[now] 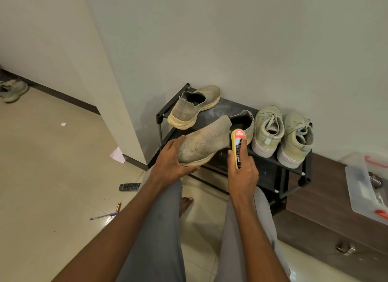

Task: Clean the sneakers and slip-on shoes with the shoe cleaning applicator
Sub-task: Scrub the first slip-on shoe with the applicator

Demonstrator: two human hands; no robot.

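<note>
Sneakers (pixel 282 134) just beside held slip-on (pixel 210 141)

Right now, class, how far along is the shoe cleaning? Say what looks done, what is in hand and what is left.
Done: nothing visibly; no shoe looks clearly cleaner. In hand: the left hand grips the toe of a beige knit slip-on shoe while the right hand holds the yellow sponge applicator against its side. Left: the other slip-on and the pale green lace-up sneakers stand untouched on the black rack.
</note>
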